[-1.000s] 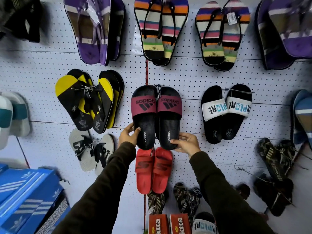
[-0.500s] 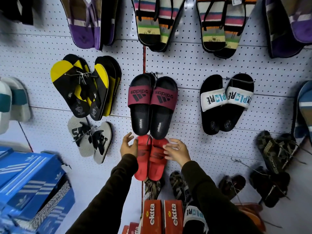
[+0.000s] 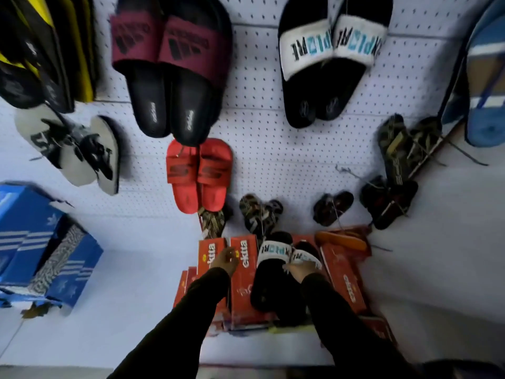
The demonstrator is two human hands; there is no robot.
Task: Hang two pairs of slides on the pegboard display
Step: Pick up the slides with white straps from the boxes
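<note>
Your left hand (image 3: 225, 259), fingers loose, has dropped from the pegboard (image 3: 273, 149) onto the red boxes (image 3: 244, 272) at its bottom edge, all shut so nothing inside shows, and your right hand (image 3: 299, 270) now grips the white-strap slides (image 3: 276, 272) lying there, so the next pair comes up.

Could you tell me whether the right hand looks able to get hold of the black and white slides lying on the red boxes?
Probably yes: the right hand already rests on the black and white slides, with nothing covering them.
</note>
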